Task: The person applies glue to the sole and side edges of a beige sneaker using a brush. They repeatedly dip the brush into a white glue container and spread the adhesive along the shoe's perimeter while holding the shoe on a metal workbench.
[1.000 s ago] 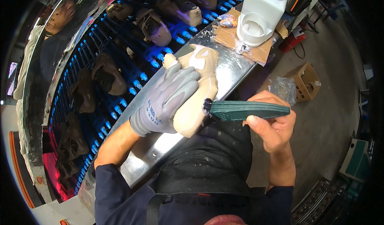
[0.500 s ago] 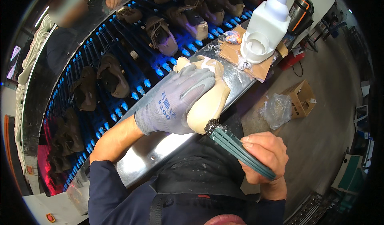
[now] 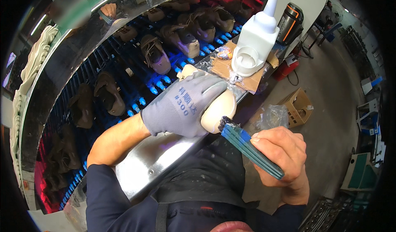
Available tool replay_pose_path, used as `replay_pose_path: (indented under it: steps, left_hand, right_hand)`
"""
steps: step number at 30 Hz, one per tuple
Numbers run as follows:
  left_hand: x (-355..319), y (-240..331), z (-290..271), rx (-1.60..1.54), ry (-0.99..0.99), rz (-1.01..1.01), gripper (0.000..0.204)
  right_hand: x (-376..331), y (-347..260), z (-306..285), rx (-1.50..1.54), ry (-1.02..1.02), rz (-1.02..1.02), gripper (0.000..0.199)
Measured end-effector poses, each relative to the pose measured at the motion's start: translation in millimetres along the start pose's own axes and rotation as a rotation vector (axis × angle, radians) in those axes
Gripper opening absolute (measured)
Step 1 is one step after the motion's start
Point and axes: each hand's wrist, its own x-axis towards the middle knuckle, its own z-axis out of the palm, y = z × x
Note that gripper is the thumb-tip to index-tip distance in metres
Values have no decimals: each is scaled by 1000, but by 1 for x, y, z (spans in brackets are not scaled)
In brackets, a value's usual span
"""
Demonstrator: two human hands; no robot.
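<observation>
My left hand (image 3: 183, 106), in a grey coated work glove, is wrapped over a beige shoe sole (image 3: 221, 109). The glove hides much of it; one rounded end sticks out toward me, and a bit of the other shows past the fingers. In my bare right hand (image 3: 284, 153) is a brush (image 3: 251, 150) with a ribbed dark-green handle, blue near its head. Its dark, clumped bristles touch the sole's near rounded end. Both hands are closed. A white squeeze bottle (image 3: 260, 36) with a long nozzle stands just beyond the sole.
Brown shoes (image 3: 156, 55) sit on a roller conveyor (image 3: 136, 81) with blue-lit ends, behind the metal ledge (image 3: 142, 168). Stained cardboard (image 3: 251, 82) lies under the bottle; a black flask (image 3: 291, 23) stands behind. At right on the floor are a carton (image 3: 298, 108) and plastic bag (image 3: 274, 118).
The sole has turned in my left hand, so its rounded end faces me more. My right hand and brush have shifted slightly right. The view has shifted, and the shoes and bottle appear farther left.
</observation>
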Motion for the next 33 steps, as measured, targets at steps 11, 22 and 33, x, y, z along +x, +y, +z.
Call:
replay_pose_path:
  steps: [11,22,33]
  left_hand:
    - [46,-7,-12,-39,-298,-35,65]
    - [61,-57,-17,-290,-200,-59,75]
    - [-62,-94,6,-869,314,-679,74]
  right_hand:
    - [26,4,-34,-307,-221,-201,33]
    - [31,46,-33,-284,-271,-125,34]
    - [-52,157,39,819,489,982,20]
